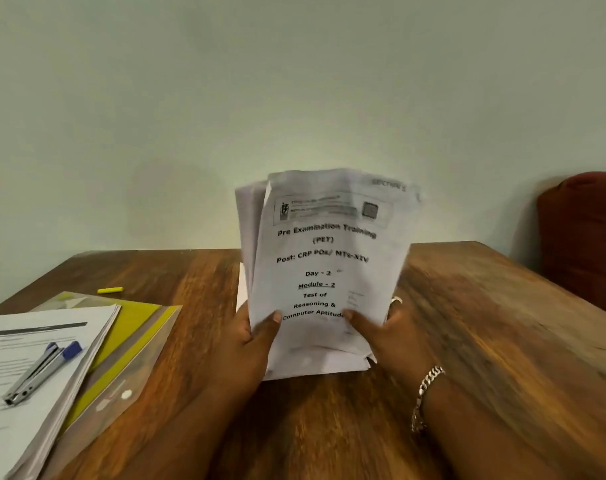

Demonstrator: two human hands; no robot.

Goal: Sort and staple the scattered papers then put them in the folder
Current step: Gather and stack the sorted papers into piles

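Observation:
Both hands hold a bundle of white printed papers (pixel 324 258) upright over the middle of the wooden table (pixel 468 323); its front sheet reads "Pre Examination Training". My left hand (pixel 249 344) grips the bundle's lower left edge, thumb on the front. At the lower right, my right hand (pixel 384 336) grips it the same way. The bundle's bottom edge rests on or near the table. At the left lies another stack of papers (pixel 28 362) with a silver and blue stapler (pixel 42 370) on top. Under that stack sits a yellow clear-covered folder (pixel 135 341).
A small yellow highlighter-like object (pixel 110 290) lies on the table behind the folder. A dark red cushion or chair back (pixel 585 244) stands at the right beyond the table's edge. A pale wall runs behind the table. A single sheet edge (pixel 242 289) shows behind the held bundle.

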